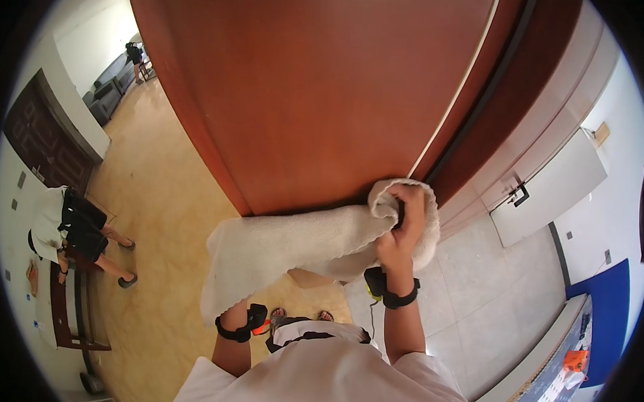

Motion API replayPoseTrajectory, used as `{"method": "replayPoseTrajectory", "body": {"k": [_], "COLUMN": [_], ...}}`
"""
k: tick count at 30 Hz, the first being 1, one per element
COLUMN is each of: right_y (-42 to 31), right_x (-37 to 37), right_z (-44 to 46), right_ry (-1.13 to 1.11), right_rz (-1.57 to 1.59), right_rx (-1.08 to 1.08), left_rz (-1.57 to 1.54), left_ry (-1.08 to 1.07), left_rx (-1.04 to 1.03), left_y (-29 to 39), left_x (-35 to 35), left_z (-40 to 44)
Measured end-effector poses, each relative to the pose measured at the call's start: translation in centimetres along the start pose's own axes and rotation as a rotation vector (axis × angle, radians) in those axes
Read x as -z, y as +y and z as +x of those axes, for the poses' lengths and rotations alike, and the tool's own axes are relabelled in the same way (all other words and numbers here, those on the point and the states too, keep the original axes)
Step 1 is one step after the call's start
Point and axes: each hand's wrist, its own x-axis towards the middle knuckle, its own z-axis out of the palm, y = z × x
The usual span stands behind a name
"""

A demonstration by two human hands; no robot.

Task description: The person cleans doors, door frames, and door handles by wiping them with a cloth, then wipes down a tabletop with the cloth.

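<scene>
Our shirt (pixel 323 382) filled the bottom centre of the head view, below a towel (pixel 299 243) at mid-frame that could, we judged, slip if our right hand (pixel 408 229) loosened its pinch on the rolled fold, our left hand being covered, its grip impossible to tell, while nubbly, limp weave ran along the smooth, flat reddish panel (pixel 326 95) at upper centre.

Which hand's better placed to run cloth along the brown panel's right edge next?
Probably the right hand: it grips the rolled end of the cloth, by that edge of the brown panel. The left hand is hidden by the cloth, farther left.
</scene>
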Motion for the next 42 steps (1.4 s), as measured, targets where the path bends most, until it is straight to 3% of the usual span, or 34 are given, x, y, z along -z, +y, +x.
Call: {"method": "replayPoseTrajectory", "body": {"k": [3, 9, 11, 13, 16, 18, 20, 23, 26, 29, 32, 34, 35, 39, 42], "right_y": [2.1, 6.2, 6.0, 4.9, 5.3, 3.9, 4.2, 6.6, 8.0, 6.1, 5.9, 4.1, 2.1, -4.8, -6.2], "right_x": [-0.4, -0.7, -0.1, 0.9, 1.2, 1.1, 0.8, 0.3, 0.2, 1.6, 1.1, 1.0, 0.8, 1.4, 1.4], "right_z": [-2.8, -8.9, -8.8, -6.5, -4.4, -2.6, -2.5, -5.3, -7.5, -6.4, -7.2, -9.2, -9.0, -3.4, -4.2], "right_ry": [-0.090, -0.258, -0.309, -0.234, -0.138, -0.104, -0.095, -0.077, -0.075, -0.075, -0.055, -0.257, -0.358, -0.830, -0.918], "right_rz": [-0.039, -0.006, 0.009, 0.206, 0.430, 0.493, 0.383, 0.303, 0.412, 0.450, 0.685, 0.819, 0.863, 0.938, 0.967], "right_rx": [0.031, -0.156, -0.176, -0.310, -0.376, -0.315, -0.347, -0.354, -0.608, -0.745, -0.743, -0.729, -0.650, 0.019, 0.060], "left_rz": [0.012, 0.003, -0.169, -0.110, -0.857, -1.244, -1.339, -0.910, -0.499, -0.356, -0.294, -0.273, -0.264, -0.243, -0.231], "left_ry": [-0.010, -0.020, 0.067, 0.063, -0.038, -0.153, -0.136, 0.030, 0.067, 0.022, -0.046, -0.106, -0.140, -0.206, -0.156], "left_rx": [-0.022, -0.006, -0.019, 0.294, -0.085, -0.132, -0.102, 0.004, 0.052, 0.044, 0.052, 0.069, 0.080, 0.095, 0.079], "left_y": [1.2, 4.4, -0.6, -9.7, 1.7, 3.2, 3.3, 2.4, 2.5, 2.7, 2.4, 1.8, 1.3, 0.7, 0.7], "left_x": [-1.7, -3.7, -4.9, -7.3, -3.2, -3.5, -4.5, -6.2, -6.7, -6.5, -7.4, -8.7, -9.6, -10.4, -6.7], "left_z": [1.2, 1.3, 0.0, 1.3, 7.2, 8.6, 9.2, 7.8, 5.7, 5.3, 5.2, 4.2, 3.6, 0.7, -0.6]}}
